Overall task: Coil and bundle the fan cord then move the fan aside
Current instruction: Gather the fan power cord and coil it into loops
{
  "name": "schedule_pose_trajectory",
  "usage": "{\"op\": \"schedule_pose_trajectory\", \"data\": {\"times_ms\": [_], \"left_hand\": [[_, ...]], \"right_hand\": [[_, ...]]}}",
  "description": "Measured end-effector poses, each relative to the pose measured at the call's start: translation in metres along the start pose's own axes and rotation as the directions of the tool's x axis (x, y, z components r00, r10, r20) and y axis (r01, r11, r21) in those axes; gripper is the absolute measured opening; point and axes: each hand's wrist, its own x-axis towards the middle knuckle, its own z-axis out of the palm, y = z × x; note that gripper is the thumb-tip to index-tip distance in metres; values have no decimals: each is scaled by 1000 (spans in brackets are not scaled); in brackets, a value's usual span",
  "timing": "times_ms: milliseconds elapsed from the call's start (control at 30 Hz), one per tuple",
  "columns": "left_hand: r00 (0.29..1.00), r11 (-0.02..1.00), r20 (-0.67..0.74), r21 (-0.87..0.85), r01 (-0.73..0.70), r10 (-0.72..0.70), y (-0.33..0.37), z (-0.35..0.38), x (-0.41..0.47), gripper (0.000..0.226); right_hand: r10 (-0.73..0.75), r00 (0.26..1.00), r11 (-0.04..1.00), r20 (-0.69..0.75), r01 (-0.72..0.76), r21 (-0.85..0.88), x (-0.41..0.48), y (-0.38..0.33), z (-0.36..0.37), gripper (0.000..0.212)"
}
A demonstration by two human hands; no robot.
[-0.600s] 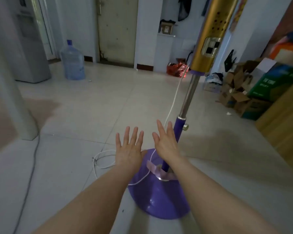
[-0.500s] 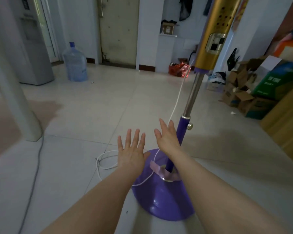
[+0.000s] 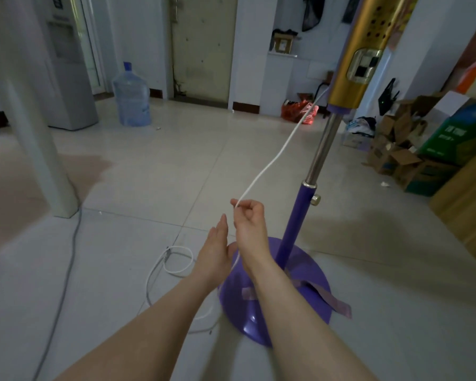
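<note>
In front of the fan base: both your hands were raised, close together, just left of the pole.
Cord (image 3: 270,164) run: it came down slack from under the gold housing (image 3: 360,56), slanting toward you and to the left, into your right hand (image 3: 249,224); below the hand it dropped past the wrist toward the base (image 3: 308,270).
Cord axis: diagonal, upper right to lower left, with a mild sag.
Loose end: loops lay on the tiles (image 3: 382,312) left of the base, near your left forearm; the plug itself was too small to tell.
Right fingers (image 3: 246,206): curled in, thumb and forefinger pinching the cord at the top of the fist.
Left hand (image 3: 216,250): flat and relaxed, fingers extended together, holding nothing; it sat just beside the right wrist, and you could not tell whether it touched the cord.
Nearer hand: right was already on the cord; left was nearer the floor loops.
Judgement: coiling not yet begun; left likely gathers the slack.
</note>
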Motion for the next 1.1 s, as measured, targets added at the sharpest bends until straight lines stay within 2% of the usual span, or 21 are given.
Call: {"op": "schedule_pose_trajectory", "data": {"times_ms": [100, 200, 267, 333, 400, 433, 500, 533, 567, 600, 633, 667, 733, 800, 867, 900, 967, 1000, 1033, 1100], "left_hand": [[996, 984, -60, -170, 55, -66, 5, 7, -5, 43], [980, 932, -126, -349, 102, -154, 7, 10, -7, 14], [976, 880, -117, -462, 110, -183, 4, 11, -10, 12], [971, 818, -100, -562, 124, -216, 5, 8, -12, 16], [950, 669, -69, -725, 161, -303, 7, 1, -10, 24], [942, 579, -36, -796, 175, -335, 8, -5, -6, 26], [937, 385, 53, -903, 193, -346, 10, -18, 1, 28], [935, 286, 92, -938, 197, -342, 10, -24, 4, 29], [932, 194, 130, -960, 204, -338, 12, -30, 7, 31], [931, 115, 164, -971, 211, -326, 12, -34, 9, 31], [933, 42, 193, -976, 216, -303, 13, -37, 11, 31], [935, -14, 218, -975, 223, -279, 14, -39, 12, 31], [935, -74, 250, -968, 239, -250, 15, -43, 13, 31], [939, -63, 217, -976, 208, -266, 16, -47, 13, 30], [948, 81, 120, -985, 150, -294, 17, -51, 13, 27], [953, 223, 71, -964, 142, -295, 17, -52, 12, 27], [957, 572, 11, -800, 181, -288, 11, -53, 9, 33], [957, 684, 30, -693, 227, -288, 6, -51, 6, 37], [949, 744, 93, -599, 295, -302, 0, -50, 1, 41], [896, 782, 302, -447, 434, -325, -16, -44, -11, 39]], "right_hand": [[8, 1000, 998, 20, -9, 64, -10, -3, 1, 17], [-3, 994, 1000, 109, 1, 23, -13, -2, -2, 46], [-9, 987, 995, 158, 24, -94, -15, 3, -4, 52], [-22, 986, 954, 163, 70, -291, -18, 13, -6, 50], [-24, 990, 884, 141, 87, -460, -23, 26, -11, 44], [12, 994, 844, 107, 47, -535, -26, 32, -13, 40], [224, 974, 784, -14, -189, -591, -32, 46, -14, 37], [405, 912, 767, -68, -379, -518, -37, 49, -13, 43], [591, 804, 730, -63, -566, -382, -41, 50, -10, 50], [726, 688, 672, 5, -708, -216, -46, 50, -8, 55], [796, 598, 604, 92, -795, -62, -48, 49, -5, 58], [826, 539, 538, 167, -841, 57, -50, 49, -3, 58], [814, 499, 481, 296, -866, 137, -49, 46, -1, 57], [756, 534, 552, 379, -831, 70, -44, 43, 1, 58], [710, 595, 662, 377, -746, -69, -40, 38, 1, 61], [701, 620, 694, 353, -707, -139, -38, 35, 1, 61], [694, 664, 718, 279, -664, -207, -35, 28, 1, 59], [687, 686, 726, 239, -659, -194, -33, 24, 1, 57], [670, 714, 743, 204, -647, -174, -31, 20, 1, 56], [620, 769, 784, 155, -604, -144, -25, 13, -2, 52]]}}
